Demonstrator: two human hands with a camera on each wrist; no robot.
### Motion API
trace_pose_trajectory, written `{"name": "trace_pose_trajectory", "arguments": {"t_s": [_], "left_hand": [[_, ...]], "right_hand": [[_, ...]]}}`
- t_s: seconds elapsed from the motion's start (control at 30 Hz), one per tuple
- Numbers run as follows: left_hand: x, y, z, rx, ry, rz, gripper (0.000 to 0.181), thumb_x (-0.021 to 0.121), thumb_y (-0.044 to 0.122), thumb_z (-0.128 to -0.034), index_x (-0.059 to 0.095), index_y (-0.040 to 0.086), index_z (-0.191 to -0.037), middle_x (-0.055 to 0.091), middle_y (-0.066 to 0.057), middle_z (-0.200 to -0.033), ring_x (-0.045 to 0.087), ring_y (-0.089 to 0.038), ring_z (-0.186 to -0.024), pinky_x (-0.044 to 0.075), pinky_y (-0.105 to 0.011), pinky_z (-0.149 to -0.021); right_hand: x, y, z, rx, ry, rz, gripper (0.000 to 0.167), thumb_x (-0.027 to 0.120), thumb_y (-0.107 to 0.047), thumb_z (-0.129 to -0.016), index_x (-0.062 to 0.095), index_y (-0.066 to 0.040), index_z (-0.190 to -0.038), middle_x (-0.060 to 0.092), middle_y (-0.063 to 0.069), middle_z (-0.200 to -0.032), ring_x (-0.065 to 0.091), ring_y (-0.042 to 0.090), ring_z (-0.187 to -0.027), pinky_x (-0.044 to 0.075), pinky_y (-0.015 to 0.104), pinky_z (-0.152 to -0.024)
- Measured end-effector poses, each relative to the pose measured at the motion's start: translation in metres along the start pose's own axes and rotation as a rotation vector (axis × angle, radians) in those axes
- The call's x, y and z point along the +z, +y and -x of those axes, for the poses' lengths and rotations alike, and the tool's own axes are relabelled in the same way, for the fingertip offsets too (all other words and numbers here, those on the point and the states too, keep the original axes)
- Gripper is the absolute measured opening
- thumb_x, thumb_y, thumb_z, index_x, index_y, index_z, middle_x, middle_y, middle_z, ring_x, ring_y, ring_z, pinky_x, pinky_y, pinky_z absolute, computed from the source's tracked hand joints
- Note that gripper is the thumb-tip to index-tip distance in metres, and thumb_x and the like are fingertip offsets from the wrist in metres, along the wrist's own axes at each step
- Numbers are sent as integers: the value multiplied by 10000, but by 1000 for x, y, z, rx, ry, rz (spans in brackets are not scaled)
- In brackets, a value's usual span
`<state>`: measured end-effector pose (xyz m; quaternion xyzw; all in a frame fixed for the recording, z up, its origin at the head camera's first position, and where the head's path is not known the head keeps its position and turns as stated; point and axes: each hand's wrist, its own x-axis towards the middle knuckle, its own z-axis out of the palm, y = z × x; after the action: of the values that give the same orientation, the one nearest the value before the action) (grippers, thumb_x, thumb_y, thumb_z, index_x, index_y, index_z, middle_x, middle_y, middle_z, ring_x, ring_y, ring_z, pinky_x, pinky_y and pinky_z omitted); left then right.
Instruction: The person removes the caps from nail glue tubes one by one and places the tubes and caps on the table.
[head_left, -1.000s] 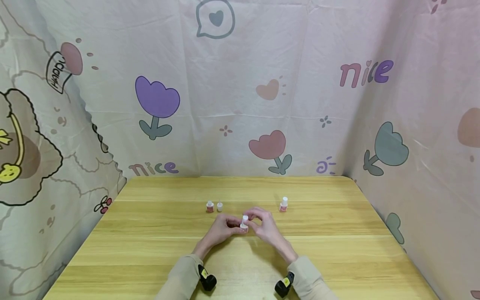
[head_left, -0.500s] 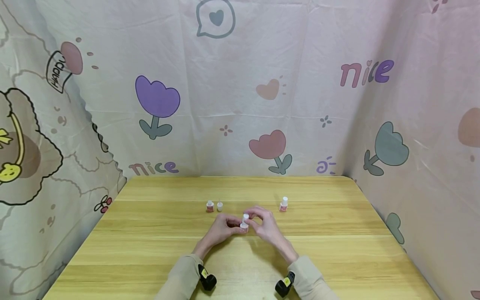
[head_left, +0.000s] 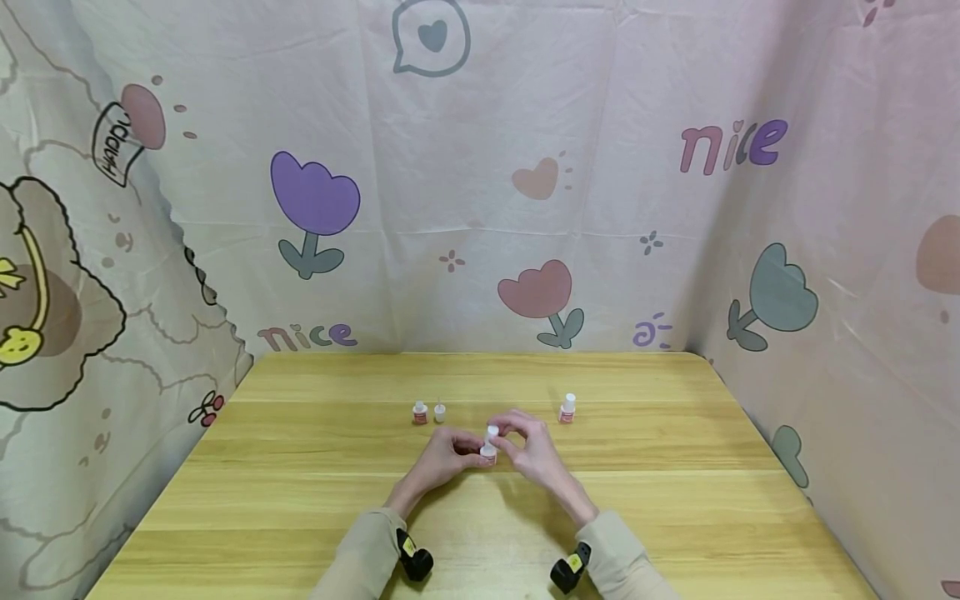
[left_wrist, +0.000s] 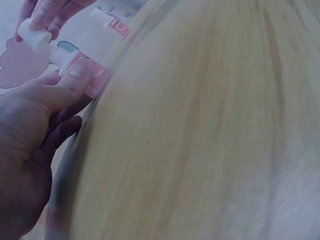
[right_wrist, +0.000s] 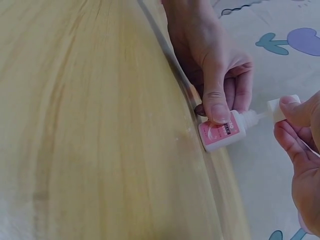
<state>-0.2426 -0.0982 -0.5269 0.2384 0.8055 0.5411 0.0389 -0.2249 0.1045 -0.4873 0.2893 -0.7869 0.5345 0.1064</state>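
A small pink and white bottle stands upright on the table, its body pinched by the left hand. Just above the neck, the right hand pinches a white cap between thumb and fingers. In the right wrist view the cap is off the bottle, and a thin pale stem runs from it toward the open neck. The left wrist view also has the left thumb across the label of the bottle, with the cap apart from the neck.
Behind the left hand stand an uncapped bottle and, beside it, a white cap with its thin stem pointing up. A capped bottle stands behind the right hand. Patterned cloth hangs behind the wooden table.
The right hand and the cap it pinches have risen slightly from the bottle. The left hand and the bottle have stayed in place.
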Motion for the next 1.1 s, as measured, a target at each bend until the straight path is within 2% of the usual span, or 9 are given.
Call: {"name": "trace_pose_trajectory", "arguments": {"t_s": [0.13,0.4,0.67,0.77,0.97,1.1], "left_hand": [[0,0,1,8,3,4,220,829,156,-827,789,65,-1022,795,-107,-966,702,-5,-801,569,-194,-743],[1,-1,0,6,14,18,220,836,150,-818,789,51,-1008,793,-128,-952,693,-23,-787,556,-184,-721],[1,0,0,2,6,15,204,830,152,-826,791,67,-1007,794,-113,-957,701,-11,-798,567,-193,-737],[1,0,0,-4,6,12,200,830,157,-827,792,80,-1008,795,-100,-960,703,-9,-802,571,-197,-746],[1,1,1,-8,17,20,200,833,149,-823,788,61,-997,792,-118,-961,698,-11,-799,565,-186,-741],[2,0,2,-6,29,35,203,839,129,-812,787,53,-992,790,-131,-957,699,-30,-802,561,-182,-736]], "right_hand": [[0,-1,0,16,12,-10,261,708,88,-853,704,19,-1105,724,154,-1004,674,268,-899,578,444,-943],[2,0,-1,11,22,-8,261,682,148,-839,665,134,-1099,704,260,-997,669,301,-874,577,502,-917],[-2,0,-1,38,55,-90,252,715,91,-852,682,92,-1101,706,212,-1007,683,229,-888,588,374,-911],[-4,2,0,42,65,-147,249,724,55,-864,676,105,-1103,703,244,-1015,683,221,-886,583,307,-895],[-5,5,-1,88,113,-267,298,726,48,-864,639,171,-1121,660,358,-1061,649,1,-878,553,184,-865],[-6,7,-2,128,146,-334,319,709,85,-858,614,196,-1142,629,409,-1097,651,-27,-887,548,150,-855]]}}
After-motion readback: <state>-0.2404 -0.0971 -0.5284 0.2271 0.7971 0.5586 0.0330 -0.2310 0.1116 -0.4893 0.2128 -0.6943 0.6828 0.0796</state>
